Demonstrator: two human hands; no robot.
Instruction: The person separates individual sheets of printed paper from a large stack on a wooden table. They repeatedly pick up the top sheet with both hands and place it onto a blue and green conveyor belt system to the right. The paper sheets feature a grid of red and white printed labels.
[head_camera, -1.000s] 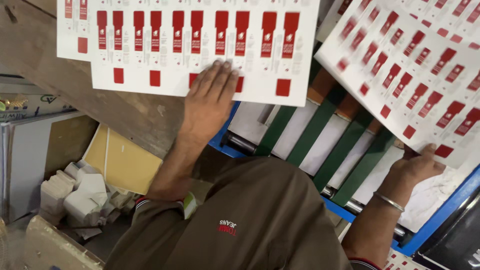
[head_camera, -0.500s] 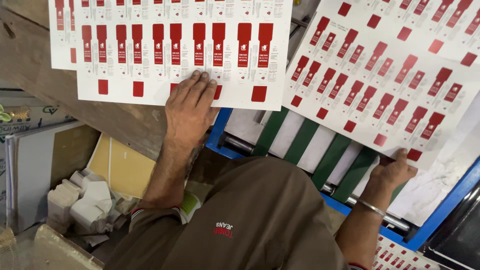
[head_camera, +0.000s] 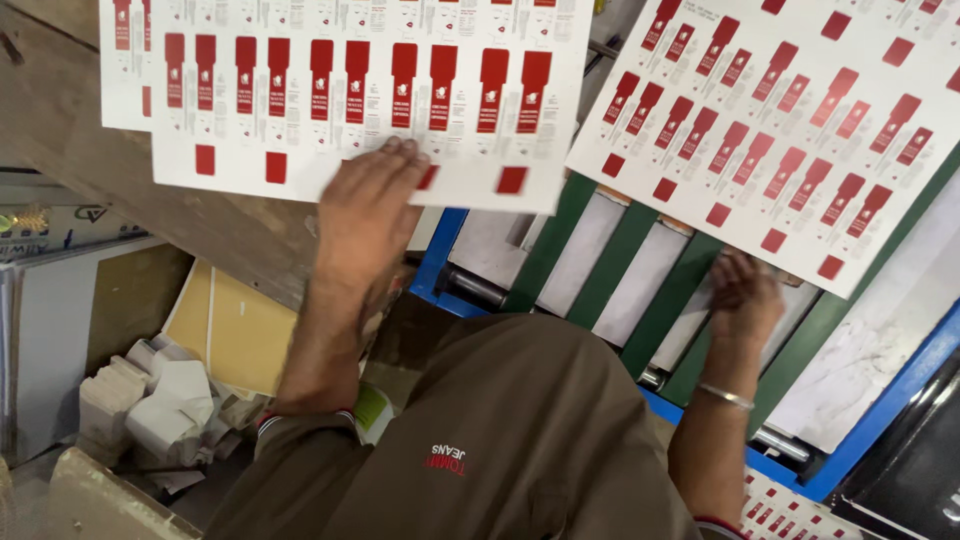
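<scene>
A white printed sheet (head_camera: 350, 110) with rows of red carton shapes lies on a wooden surface at the upper left. My left hand (head_camera: 370, 215) lies palm down on its lower edge, fingers together over the sheet. A second sheet of the same kind (head_camera: 800, 120) slants across the upper right. My right hand (head_camera: 745, 295) holds this one at its lower edge, with the fingertips hidden beneath the sheet. Under that hand run green and white conveyor belts (head_camera: 600, 270) in a blue frame (head_camera: 435, 265).
My brown shirt (head_camera: 500, 440) fills the lower middle. Yellow card (head_camera: 235, 330) and white card offcuts (head_camera: 150, 400) lie at the lower left beside a grey board (head_camera: 50, 350). More printed sheets (head_camera: 790, 505) show at the bottom right, next to a black machine part (head_camera: 910, 470).
The right sheet has come leftward and lower across the belts, with my right hand following its edge up and left. My left hand stays on the left sheet, shifted slightly left.
</scene>
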